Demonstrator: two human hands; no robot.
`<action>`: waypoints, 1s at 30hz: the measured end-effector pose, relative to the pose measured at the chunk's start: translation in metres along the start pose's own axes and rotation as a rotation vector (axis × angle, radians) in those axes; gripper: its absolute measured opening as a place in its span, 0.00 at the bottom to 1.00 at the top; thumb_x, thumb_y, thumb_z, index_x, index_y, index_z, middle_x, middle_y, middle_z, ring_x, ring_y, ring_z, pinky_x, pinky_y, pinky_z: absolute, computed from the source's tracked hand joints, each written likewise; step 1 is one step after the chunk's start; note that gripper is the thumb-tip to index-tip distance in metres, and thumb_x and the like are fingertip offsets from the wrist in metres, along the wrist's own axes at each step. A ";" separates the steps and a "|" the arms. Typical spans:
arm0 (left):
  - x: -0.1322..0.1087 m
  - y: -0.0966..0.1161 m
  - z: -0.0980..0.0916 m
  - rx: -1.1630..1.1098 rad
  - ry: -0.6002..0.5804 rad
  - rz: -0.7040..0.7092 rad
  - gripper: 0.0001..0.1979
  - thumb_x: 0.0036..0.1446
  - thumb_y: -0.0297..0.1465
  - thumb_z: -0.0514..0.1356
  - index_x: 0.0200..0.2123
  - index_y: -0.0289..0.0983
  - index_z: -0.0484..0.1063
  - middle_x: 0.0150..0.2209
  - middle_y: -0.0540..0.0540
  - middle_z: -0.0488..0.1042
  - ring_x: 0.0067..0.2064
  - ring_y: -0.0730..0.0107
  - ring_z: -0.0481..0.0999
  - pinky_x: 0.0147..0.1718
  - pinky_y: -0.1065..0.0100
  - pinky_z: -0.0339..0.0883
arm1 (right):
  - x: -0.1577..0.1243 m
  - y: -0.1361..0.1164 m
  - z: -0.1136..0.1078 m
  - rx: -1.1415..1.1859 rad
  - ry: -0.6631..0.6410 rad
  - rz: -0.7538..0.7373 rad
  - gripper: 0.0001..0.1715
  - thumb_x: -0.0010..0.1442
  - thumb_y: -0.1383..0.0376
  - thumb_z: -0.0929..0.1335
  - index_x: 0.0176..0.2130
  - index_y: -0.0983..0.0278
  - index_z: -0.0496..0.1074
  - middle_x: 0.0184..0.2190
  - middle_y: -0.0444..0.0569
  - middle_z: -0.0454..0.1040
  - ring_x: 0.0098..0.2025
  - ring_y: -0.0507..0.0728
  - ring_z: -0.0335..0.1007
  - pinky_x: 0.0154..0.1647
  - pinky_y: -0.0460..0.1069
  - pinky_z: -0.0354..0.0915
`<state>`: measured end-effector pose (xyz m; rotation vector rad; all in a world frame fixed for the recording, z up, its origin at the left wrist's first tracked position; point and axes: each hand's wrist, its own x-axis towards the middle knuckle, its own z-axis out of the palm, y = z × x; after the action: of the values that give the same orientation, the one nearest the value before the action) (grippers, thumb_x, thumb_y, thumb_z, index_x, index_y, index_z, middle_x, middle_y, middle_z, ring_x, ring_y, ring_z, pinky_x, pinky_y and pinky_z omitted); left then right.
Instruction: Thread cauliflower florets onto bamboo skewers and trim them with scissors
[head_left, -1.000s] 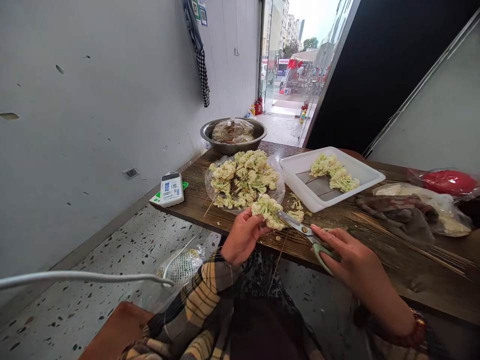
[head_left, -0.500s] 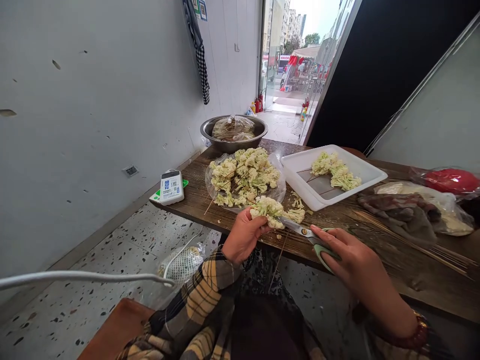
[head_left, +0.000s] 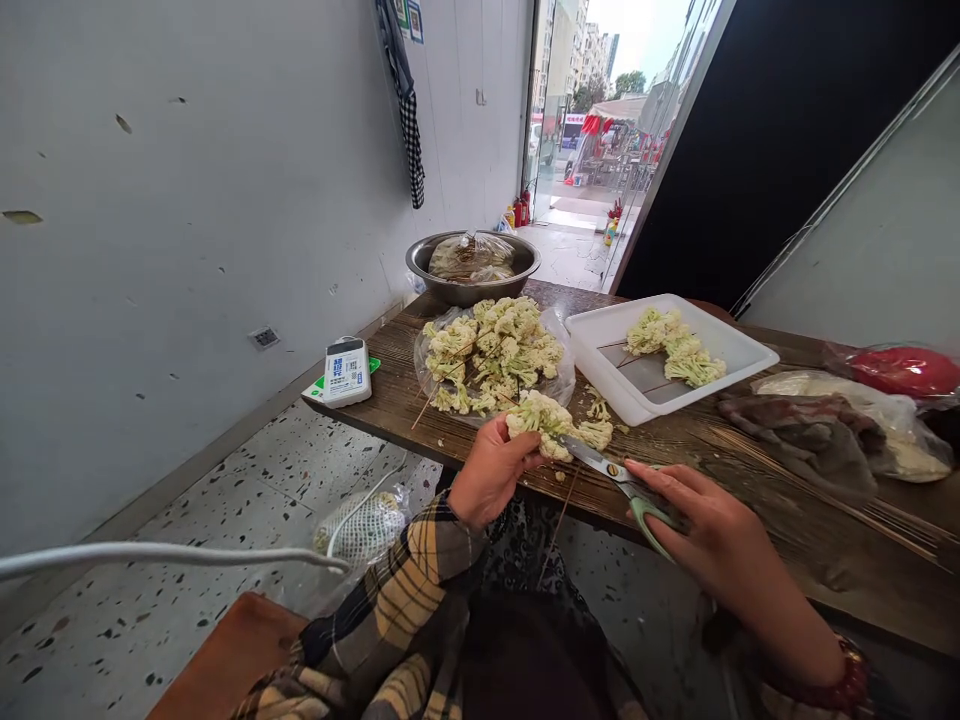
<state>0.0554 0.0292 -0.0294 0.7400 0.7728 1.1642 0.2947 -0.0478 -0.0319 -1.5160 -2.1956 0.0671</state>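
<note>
My left hand [head_left: 495,470] pinches a cauliflower piece [head_left: 541,415] above the table's near edge. A thin wooden skewer [head_left: 561,515] slants down below that piece. In my right hand [head_left: 697,510] is a pair of scissors [head_left: 615,472] with green handles, its blades pointing left against the cauliflower. Whether the blades are parted is hard to make out. Just beyond, a heap of cauliflower florets [head_left: 502,345] lies on a clear plastic bag [head_left: 564,385], with several skewers among them. To the right, a white tray [head_left: 660,408] holds skewered cauliflower [head_left: 679,350].
A metal basin [head_left: 469,292] with a plastic-wrapped bundle stands at the back of the wooden table [head_left: 750,520]. At its left end sits a white box [head_left: 347,372]. A grey cloth [head_left: 810,435], plastic bags and loose skewers [head_left: 847,495] lie at right. A white cable [head_left: 172,553] crosses the lower left.
The view has shifted slightly. Both hands keep their holds on the cauliflower and scissors; the scissor blades stay against the piece, and the right-hand fingers have drawn slightly closer around the handles.
</note>
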 end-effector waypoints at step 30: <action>0.013 0.011 -0.013 0.017 0.125 0.070 0.16 0.44 0.28 0.68 0.39 0.36 0.71 0.37 0.49 0.77 0.35 0.72 0.76 0.32 0.73 0.68 | -0.002 0.023 0.006 0.212 0.167 0.167 0.16 0.65 0.60 0.63 0.47 0.60 0.75 0.42 0.51 0.79 0.43 0.58 0.76 0.43 0.52 0.71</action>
<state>0.0423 0.0457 -0.0291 0.7184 0.8672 1.2776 0.3127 -0.0392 -0.0447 -1.5227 -1.8664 0.2126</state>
